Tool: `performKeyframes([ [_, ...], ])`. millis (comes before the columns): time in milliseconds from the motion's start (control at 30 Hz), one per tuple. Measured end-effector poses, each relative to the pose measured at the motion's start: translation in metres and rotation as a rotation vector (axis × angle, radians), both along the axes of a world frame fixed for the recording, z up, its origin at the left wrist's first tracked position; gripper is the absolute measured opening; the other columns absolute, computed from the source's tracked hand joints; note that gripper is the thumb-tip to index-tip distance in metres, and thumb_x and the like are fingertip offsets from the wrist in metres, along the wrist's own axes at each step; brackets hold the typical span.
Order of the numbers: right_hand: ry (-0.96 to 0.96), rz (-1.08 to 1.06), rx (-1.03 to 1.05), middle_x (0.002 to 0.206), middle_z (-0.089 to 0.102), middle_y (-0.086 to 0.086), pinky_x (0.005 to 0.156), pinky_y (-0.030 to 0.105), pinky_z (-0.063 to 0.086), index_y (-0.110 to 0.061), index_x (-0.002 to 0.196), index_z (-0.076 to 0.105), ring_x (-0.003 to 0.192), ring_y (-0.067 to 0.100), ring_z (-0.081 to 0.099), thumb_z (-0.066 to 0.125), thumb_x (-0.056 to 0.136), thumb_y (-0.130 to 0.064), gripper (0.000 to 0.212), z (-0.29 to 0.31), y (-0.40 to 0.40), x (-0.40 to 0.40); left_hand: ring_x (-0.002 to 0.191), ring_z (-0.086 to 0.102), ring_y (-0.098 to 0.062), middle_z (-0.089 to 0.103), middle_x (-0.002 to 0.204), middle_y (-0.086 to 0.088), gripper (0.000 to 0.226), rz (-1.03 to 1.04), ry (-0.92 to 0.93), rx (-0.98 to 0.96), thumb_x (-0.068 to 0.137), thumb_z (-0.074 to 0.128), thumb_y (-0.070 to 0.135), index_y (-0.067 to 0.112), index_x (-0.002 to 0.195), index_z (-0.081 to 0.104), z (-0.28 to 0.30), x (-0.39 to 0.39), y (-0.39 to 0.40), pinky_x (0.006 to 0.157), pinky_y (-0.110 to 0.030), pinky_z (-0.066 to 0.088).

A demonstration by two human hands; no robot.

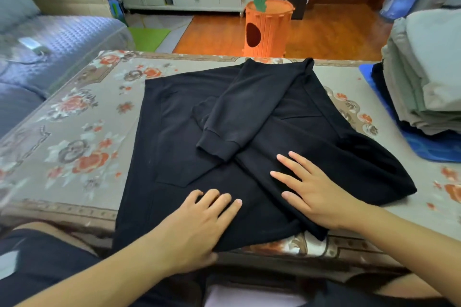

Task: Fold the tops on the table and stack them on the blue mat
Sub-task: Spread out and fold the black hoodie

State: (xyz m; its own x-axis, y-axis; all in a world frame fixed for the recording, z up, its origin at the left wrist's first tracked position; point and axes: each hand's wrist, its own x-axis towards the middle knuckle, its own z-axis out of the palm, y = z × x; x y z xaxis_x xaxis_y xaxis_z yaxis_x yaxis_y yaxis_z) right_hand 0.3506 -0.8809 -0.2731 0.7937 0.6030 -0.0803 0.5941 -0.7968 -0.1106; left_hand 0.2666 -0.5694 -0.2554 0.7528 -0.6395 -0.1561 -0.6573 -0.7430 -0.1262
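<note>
A black long-sleeved top (174, 132) lies spread on the table (82, 137), with one sleeve (239, 117) folded diagonally across its middle and its right side folded inward. My left hand (199, 222) rests flat on the top's near hem, fingers straight. My right hand (311, 189) presses flat with spread fingers on the folded right part, just below the sleeve cuff. At the far right the blue mat (429, 147) carries a stack of folded tops (424, 77), grey-green ones over a dark one.
The table has a floral cover. A blue-covered sofa (62, 40) stands at the left. Beyond the table's far edge is an orange carrot-shaped bin (267, 30) on a wooden floor. My knees are at the near edge.
</note>
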Motion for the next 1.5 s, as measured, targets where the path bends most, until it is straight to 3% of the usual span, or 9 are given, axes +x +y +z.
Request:
performKeyframes([
  [167, 0.212, 0.083, -0.044, 0.164, -0.013, -0.023, 0.126, 0.039, -0.005, -0.048, 0.156, 0.009, 0.146, -0.002, -0.026, 0.015, 0.089, -0.085, 0.077, 0.019, -0.017, -0.015, 0.134, 0.04, -0.024, 0.033, 0.155, 0.001, 0.071, 0.035, 0.165, 0.002, 0.086, 0.051, 0.015, 0.02, 0.155, 0.033, 0.03, 0.005, 0.004, 0.103, -0.042, 0.047],
  [267, 0.215, 0.152, -0.138, 0.161, -0.02, -0.024, 0.123, 0.032, -0.011, -0.045, 0.158, 0.006, 0.146, -0.002, -0.027, 0.029, 0.083, -0.09, 0.09, 0.03, -0.027, -0.025, 0.11, 0.06, -0.027, 0.063, 0.126, -0.001, 0.033, 0.32, 0.253, -0.103, 0.088, 0.047, 0.011, 0.029, 0.112, 0.062, 0.046, 0.023, 0.009, 0.091, -0.041, 0.051],
  [367, 0.14, 0.13, -0.076, 0.165, 0.004, -0.02, 0.126, 0.029, 0.01, -0.043, 0.158, 0.016, 0.151, -0.002, -0.002, 0.043, 0.089, -0.071, 0.079, 0.035, -0.04, -0.027, 0.09, 0.061, -0.028, 0.066, 0.095, -0.004, 0.02, 0.554, 0.284, -0.341, 0.094, 0.046, 0.014, 0.025, 0.079, 0.053, 0.05, 0.048, 0.023, 0.078, -0.037, 0.049],
  [533, -0.043, -0.002, -0.049, 0.158, 0.035, -0.01, 0.119, 0.025, 0.022, -0.04, 0.153, 0.027, 0.146, 0.012, 0.033, 0.061, 0.088, -0.003, 0.082, 0.027, -0.07, -0.014, 0.098, 0.059, -0.02, 0.061, 0.107, 0.004, 0.01, 0.441, 0.273, -0.305, 0.099, 0.049, 0.021, 0.029, 0.103, 0.053, 0.043, 0.043, 0.044, 0.082, -0.039, 0.05],
  [700, -0.197, -0.047, -0.034, 0.149, 0.049, -0.003, 0.111, 0.04, 0.043, -0.031, 0.143, 0.052, 0.137, 0.02, 0.05, 0.065, 0.082, 0.008, 0.073, 0.01, -0.066, -0.006, 0.138, 0.034, -0.031, 0.021, 0.157, -0.003, 0.078, 0.307, 0.113, 0.102, 0.092, 0.058, 0.006, 0.034, 0.153, 0.019, 0.017, -0.01, 0.036, 0.093, -0.042, 0.053],
  [900, -0.035, -0.019, -0.445, 0.119, 0.068, -0.01, 0.087, 0.027, 0.045, -0.039, 0.124, 0.065, 0.11, 0.018, 0.063, 0.049, 0.088, -0.009, 0.049, 0.078, -0.025, -0.016, 0.09, 0.064, -0.031, 0.067, 0.099, -0.003, 0.028, 0.315, 0.056, 0.117, 0.085, 0.057, 0.006, 0.027, 0.104, 0.057, 0.046, -0.009, 0.033, 0.076, -0.042, 0.051],
  [1133, 0.411, -0.08, -0.451, 0.09, 0.057, -0.008, 0.08, 0.027, 0.05, -0.036, 0.082, 0.057, 0.087, 0.017, 0.057, 0.038, 0.082, 0.001, 0.042, 0.101, -0.004, -0.025, 0.118, 0.059, -0.023, 0.063, 0.136, 0.001, 0.058, 0.415, 0.583, 0.093, 0.085, 0.039, 0.003, 0.029, 0.131, 0.065, 0.057, 0.002, 0.045, 0.099, -0.034, 0.048],
  [1267, 0.523, -0.124, -0.443, 0.087, 0.063, -0.015, 0.085, 0.03, 0.054, -0.038, 0.073, 0.06, 0.09, 0.012, 0.062, 0.031, 0.072, 0.003, 0.05, 0.125, -0.006, -0.009, 0.104, 0.059, -0.013, 0.067, 0.122, 0.007, 0.061, 0.437, 0.7, 0.073, 0.082, 0.036, -0.005, 0.024, 0.125, 0.068, 0.091, 0.022, 0.048, 0.09, -0.024, 0.045],
  [1500, 0.103, -0.432, -0.3, 0.104, 0.068, 0.007, 0.087, 0.04, 0.052, -0.021, 0.092, 0.062, 0.1, 0.03, 0.062, 0.049, 0.083, -0.013, 0.019, 0.129, -0.001, 0.085, 0.092, 0.058, -0.022, 0.062, 0.109, -0.005, 0.021, 0.68, 0.287, -0.077, 0.087, 0.049, 0.005, 0.022, 0.097, 0.054, 0.113, 0.138, 0.058, 0.084, -0.043, 0.051],
])
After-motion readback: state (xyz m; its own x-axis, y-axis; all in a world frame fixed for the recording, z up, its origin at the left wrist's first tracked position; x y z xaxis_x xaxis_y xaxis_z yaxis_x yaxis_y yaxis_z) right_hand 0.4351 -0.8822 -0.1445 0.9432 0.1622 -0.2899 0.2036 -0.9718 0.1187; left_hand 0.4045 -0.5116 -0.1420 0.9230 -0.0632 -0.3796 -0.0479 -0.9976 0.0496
